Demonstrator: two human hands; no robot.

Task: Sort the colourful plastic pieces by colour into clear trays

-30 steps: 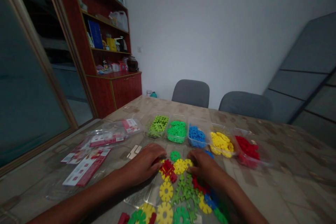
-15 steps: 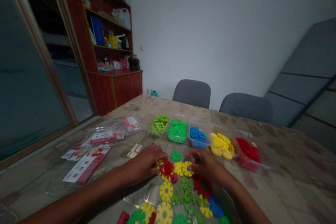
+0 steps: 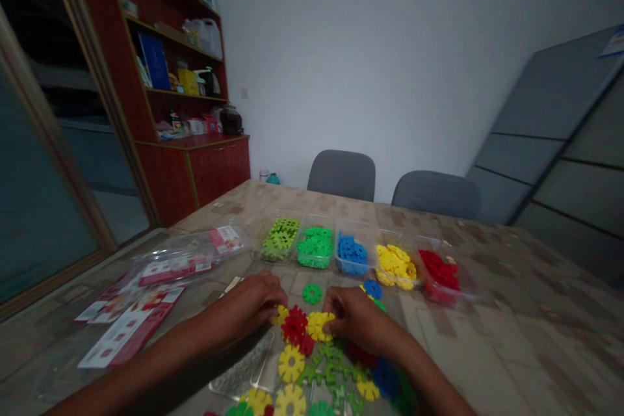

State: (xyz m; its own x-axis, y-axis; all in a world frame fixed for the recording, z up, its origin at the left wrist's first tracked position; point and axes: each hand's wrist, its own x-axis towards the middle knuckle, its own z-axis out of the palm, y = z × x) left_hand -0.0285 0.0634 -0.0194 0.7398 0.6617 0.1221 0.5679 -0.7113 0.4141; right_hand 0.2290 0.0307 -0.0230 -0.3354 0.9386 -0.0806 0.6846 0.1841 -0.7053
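Head view. Two bare hands over a patterned table (image 3: 507, 325), fingertips turned in toward each other. Left hand (image 3: 263, 300): thumb and forefinger pinching a small yellow disc (image 3: 279, 316), the other fingers curled. Right hand (image 3: 350, 313): thumb and forefinger pinching the near edge of overlapped yellow discs (image 3: 316, 326), remaining fingers bent and partly hidden.

Between the hands: red flower pieces (image 3: 294, 325), bunched, just beside the left fingertips. Yellow on either side of the red; whether all are locked together, cannot tell from here. Plastic, edges notched like gear teeth.

Just beyond both hands, a green disc (image 3: 312, 293), flat, holed in the middle. On the person's side of the hands, a larger yellow disc (image 3: 291, 364) with slots round its rim, and jagged light green pieces (image 3: 335, 364). Below the left hand, a clear tray (image 3: 234, 377).

Farther out, past the hands, a row of clear tubs holding light green (image 3: 281, 237), green (image 3: 316, 246), blue (image 3: 351, 253), yellow (image 3: 394, 263) and red pieces (image 3: 439, 272).

Labels: well to the left of the left hand, clear packaging with printed cards (image 3: 129, 331), white panels, red bands, small pictures. Lettering too small to read; no brand made out.
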